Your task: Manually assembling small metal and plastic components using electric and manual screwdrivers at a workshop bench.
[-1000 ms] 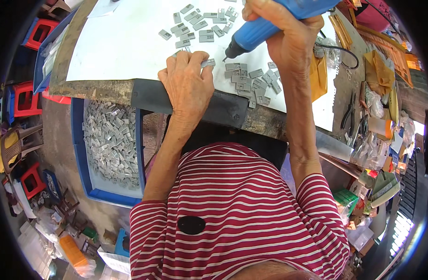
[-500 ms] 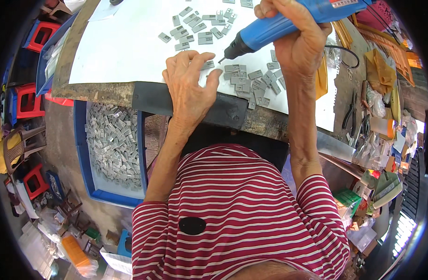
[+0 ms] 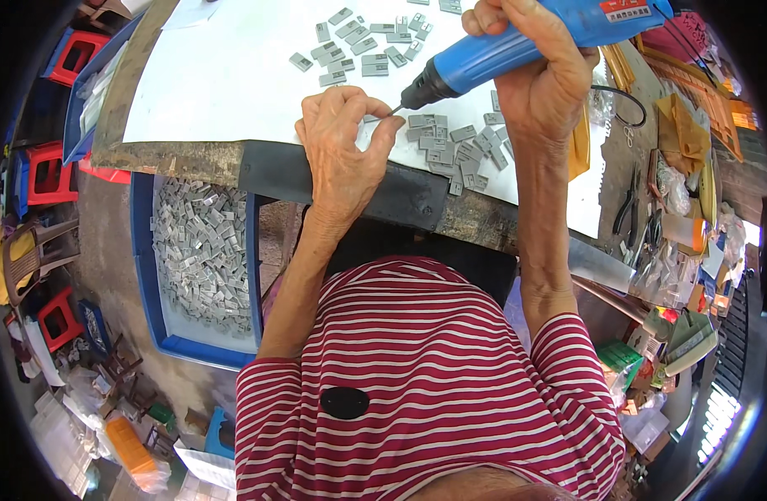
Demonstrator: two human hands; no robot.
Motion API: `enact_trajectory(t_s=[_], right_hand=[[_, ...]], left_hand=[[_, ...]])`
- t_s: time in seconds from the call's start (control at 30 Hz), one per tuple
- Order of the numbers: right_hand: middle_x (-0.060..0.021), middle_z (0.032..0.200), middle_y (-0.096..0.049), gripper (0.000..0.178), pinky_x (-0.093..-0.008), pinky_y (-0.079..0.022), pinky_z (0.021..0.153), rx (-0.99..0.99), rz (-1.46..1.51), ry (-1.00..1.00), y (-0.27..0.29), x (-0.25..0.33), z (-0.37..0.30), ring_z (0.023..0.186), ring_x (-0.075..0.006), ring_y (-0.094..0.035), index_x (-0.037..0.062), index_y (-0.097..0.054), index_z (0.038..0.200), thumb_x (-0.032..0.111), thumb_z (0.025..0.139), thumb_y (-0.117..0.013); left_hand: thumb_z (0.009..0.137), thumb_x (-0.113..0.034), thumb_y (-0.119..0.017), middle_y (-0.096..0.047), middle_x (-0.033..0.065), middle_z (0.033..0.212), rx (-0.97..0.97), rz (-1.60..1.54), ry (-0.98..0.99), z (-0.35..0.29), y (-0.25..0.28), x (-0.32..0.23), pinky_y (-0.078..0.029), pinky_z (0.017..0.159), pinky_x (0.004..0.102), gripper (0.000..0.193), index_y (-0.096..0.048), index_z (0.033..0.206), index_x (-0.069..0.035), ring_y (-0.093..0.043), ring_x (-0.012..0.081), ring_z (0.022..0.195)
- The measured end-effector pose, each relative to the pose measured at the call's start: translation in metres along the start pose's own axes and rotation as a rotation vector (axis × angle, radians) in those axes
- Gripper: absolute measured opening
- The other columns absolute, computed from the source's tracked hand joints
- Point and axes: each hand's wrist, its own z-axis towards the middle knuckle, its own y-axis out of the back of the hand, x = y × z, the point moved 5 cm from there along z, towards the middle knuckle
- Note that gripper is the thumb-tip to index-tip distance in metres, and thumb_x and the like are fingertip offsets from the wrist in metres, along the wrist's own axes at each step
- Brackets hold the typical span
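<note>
My right hand [image 3: 547,83] is wrapped round a blue electric screwdriver [image 3: 492,63], its black nose slanting down to the left. The thin bit reaches the fingertips of my left hand [image 3: 346,142]. Those fingers pinch a small grey block, which looks like a pencil sharpener [image 3: 371,118], at the table's near side; fingers mostly cover it. Whether the bit sits in a screw cannot be made out. To the right of my left hand lies a heap of similar grey sharpeners [image 3: 438,150]. Beyond it, more sharpeners [image 3: 375,65] are spread over the white sheet [image 3: 208,92].
A blue tray [image 3: 145,275] full of grey sharpeners stands below the table's left front edge. Black strip [image 3: 275,173] covers part of that edge. Pliers [image 3: 626,209], a black cable [image 3: 630,92] and plastic bags lie on the right. Red stools [image 3: 49,173] stand at left.
The screwdriver's bit has come down to the fingertips of my left hand. My left thumb and fingers have drawn closer together around the sharpener.
</note>
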Motion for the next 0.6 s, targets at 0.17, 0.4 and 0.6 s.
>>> enact_trajectory(t_s=[0.17, 0.4, 0.6], right_hand=[[-0.0103, 0.076, -0.058, 0.024, -0.0326, -0.045, 0.060, 0.014, -0.018, 0.004, -0.0018, 0.0008, -0.0013, 0.061, -0.0172, -0.057, 0.0003, -0.053, 0.098, 0.002, 0.076, -0.063], [-0.0094, 0.075, -0.058, 0.026, -0.0322, -0.045, 0.060, -0.008, -0.058, 0.006, -0.0043, 0.0030, -0.0033, 0.061, -0.0164, -0.056, 0.0006, -0.053, 0.100, 0.003, 0.076, -0.062], [-0.0094, 0.076, -0.057, 0.025, -0.0324, -0.044, 0.060, 0.015, -0.048, 0.015, -0.0029, 0.0019, -0.0017, 0.061, -0.0160, -0.055, 0.0010, -0.052, 0.099, 0.004, 0.077, -0.061]], left_hand=[[0.067, -0.015, -0.071, -0.053, 0.0018, 0.090, -0.002, -0.007, 0.002, -0.0005, 0.0003, 0.0005, -0.029, 0.075, 0.0365, 0.014, -0.062, 0.077, -0.011, -0.043, 0.0213, 0.091], [0.067, -0.014, -0.071, -0.054, 0.0019, 0.091, 0.000, 0.009, -0.002, -0.0009, -0.0004, 0.0012, -0.030, 0.076, 0.0366, 0.013, -0.063, 0.077, -0.011, -0.043, 0.0217, 0.092], [0.067, -0.013, -0.071, -0.055, 0.0016, 0.089, -0.010, -0.027, 0.012, -0.0006, 0.0005, 0.0032, -0.031, 0.076, 0.0359, 0.012, -0.063, 0.076, -0.011, -0.044, 0.0215, 0.091]])
